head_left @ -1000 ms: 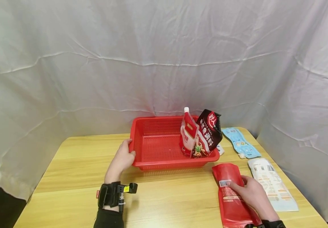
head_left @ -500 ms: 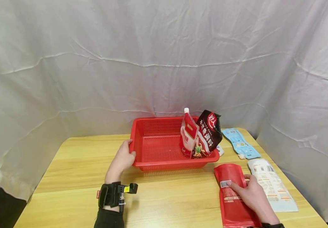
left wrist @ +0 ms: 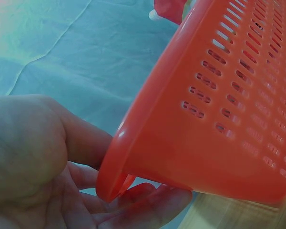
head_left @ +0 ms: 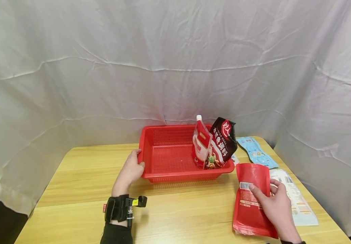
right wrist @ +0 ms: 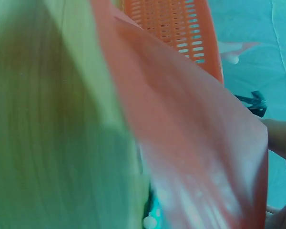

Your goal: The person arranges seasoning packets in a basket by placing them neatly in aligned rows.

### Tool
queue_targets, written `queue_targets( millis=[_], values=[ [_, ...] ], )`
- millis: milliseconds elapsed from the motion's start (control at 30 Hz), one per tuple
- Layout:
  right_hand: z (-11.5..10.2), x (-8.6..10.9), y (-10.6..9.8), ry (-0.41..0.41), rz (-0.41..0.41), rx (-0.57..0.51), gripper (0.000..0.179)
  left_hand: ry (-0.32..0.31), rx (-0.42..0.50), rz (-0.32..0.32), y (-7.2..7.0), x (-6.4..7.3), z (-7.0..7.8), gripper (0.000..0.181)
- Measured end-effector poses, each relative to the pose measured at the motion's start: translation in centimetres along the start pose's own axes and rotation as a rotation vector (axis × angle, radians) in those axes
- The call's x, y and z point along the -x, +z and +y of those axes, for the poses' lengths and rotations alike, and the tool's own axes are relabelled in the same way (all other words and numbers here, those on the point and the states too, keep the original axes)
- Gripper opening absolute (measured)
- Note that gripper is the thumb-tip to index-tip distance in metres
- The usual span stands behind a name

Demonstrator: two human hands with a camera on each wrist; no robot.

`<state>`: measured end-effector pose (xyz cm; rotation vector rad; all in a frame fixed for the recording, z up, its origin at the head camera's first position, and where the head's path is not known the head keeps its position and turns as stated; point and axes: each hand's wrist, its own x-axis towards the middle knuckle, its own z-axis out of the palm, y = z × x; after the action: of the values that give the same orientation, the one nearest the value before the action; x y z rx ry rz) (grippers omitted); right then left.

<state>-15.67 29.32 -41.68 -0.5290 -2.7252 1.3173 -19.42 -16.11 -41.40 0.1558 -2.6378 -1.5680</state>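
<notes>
My left hand [head_left: 131, 168] grips the left rim of a red plastic basket [head_left: 181, 175]. In the left wrist view the thumb lies over the rim and the fingers curl beneath it. A red pouch [head_left: 250, 206] with a barcode label is pinched in my right hand [head_left: 278, 205], thumb on its face, the other fingers mostly hidden behind it. The right wrist view shows the pouch [right wrist: 195, 129] tilted over the table, partly covering the basket. Inside the basket's right end stand a red and white spout pouch [head_left: 201, 145] with a white cap and a black seasoning bag [head_left: 223, 140].
Right of the basket, a light blue pouch [head_left: 257, 152] lies flat near the table's right edge. A white printed packet [head_left: 300, 203] lies nearer, partly behind my right hand. Grey cloth [head_left: 175, 67] walls in the wooden table [head_left: 80, 186].
My right hand has raised the red pouch and carried it slightly right and forward; its lower end now shows. The left hand and basket have stayed nearly still.
</notes>
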Motion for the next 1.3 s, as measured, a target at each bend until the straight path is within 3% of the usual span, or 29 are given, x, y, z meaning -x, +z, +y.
queue_targets(
  millis=[167,433,933,1300],
  values=[
    [-1.0,0.7,0.0,-0.011,0.083,-0.070,0.103,-0.009,-0.006,-0.004,0.1,0.0,0.0,0.059],
    [-3.7,2.3,1.4,-0.097,0.084,-0.189,0.093,-0.015,-0.002,-0.008,0.0,0.1,0.1,0.058],
    [-10.0,4.0,7.8,-0.345,-0.137,-0.417,0.076,-0.008,0.004,0.001,0.0,0.0,0.0,0.058],
    [-12.9,4.1,11.9,-0.404,-0.280,-0.528,0.071,0.005,0.010,0.015,0.1,-0.2,-0.2,0.058]
  ],
)
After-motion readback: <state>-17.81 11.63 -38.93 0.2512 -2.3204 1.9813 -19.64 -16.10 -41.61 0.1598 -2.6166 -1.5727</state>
